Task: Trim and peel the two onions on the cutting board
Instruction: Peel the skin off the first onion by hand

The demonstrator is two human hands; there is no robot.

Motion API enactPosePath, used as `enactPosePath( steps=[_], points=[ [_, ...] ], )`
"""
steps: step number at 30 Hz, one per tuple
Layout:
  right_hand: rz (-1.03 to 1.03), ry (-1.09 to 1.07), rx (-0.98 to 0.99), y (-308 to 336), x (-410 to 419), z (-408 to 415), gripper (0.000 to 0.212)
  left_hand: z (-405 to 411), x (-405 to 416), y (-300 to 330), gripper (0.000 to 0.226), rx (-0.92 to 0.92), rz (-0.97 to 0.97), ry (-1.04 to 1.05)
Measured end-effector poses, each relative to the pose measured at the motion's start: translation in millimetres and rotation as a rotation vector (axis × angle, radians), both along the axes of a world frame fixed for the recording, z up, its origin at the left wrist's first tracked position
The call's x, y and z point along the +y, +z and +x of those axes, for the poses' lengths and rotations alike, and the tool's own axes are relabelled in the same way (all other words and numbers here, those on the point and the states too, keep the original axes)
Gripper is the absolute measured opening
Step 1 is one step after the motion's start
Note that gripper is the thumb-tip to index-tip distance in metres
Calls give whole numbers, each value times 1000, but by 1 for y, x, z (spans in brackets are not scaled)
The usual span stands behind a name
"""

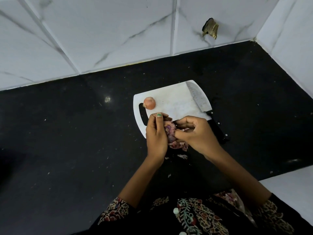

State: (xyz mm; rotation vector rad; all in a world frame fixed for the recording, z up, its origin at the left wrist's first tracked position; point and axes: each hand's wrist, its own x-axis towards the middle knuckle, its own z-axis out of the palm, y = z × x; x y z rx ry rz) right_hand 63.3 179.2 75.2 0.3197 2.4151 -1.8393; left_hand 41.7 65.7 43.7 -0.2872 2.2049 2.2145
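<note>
A white cutting board (172,100) lies on the black counter. One unpeeled orange-brown onion (149,103) sits at the board's left end beside the handle slot. Over the board's near edge my left hand (156,133) holds a purple, partly peeled onion (170,131). My right hand (196,133) pinches a strip of its skin from the right side. Most of that onion is hidden between my fingers. Loose purple peel (182,145) hangs and lies just below my hands.
A cleaver (199,97) rests along the board's right edge, its black handle (217,130) pointing toward me beside my right hand. Small peel scraps (183,156) lie on the black counter (76,133). A tiled wall (118,31) rises behind, and another at the right.
</note>
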Motion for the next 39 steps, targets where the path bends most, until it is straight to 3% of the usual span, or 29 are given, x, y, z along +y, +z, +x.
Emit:
enactPosePath(
  steps=[7,9,12,15,19,25,29,32,36,39],
  points=[
    [57,-34,112,-6,2,-1,34,-3,-4,4,50,-280,40,-53],
    [-14,-70,88,-9,3,0,33,-3,-5,4,48,-327,98,-21],
    [-78,-60,65,-11,-3,4,9,-3,-4,4,47,-304,139,23],
    [22,-48,74,-16,-10,7,19,-1,-2,2,47,-283,132,31],
    [-33,-187,2,-24,-11,1,9,-2,-3,3,42,-309,168,14],
    [59,-336,-47,-48,8,-3,14,-5,-5,5,39,-503,350,-9],
    [232,-124,-103,-53,16,-2,19,-6,-5,7,38,-526,368,20],
    [399,-17,-8,-39,10,-2,22,-5,-3,9,40,-509,333,31],
    [52,30,0,-11,-3,1,28,-3,-3,8,47,-470,312,41],
    [60,54,15,-5,-8,2,31,-3,-2,8,48,-443,301,30]
  ],
)
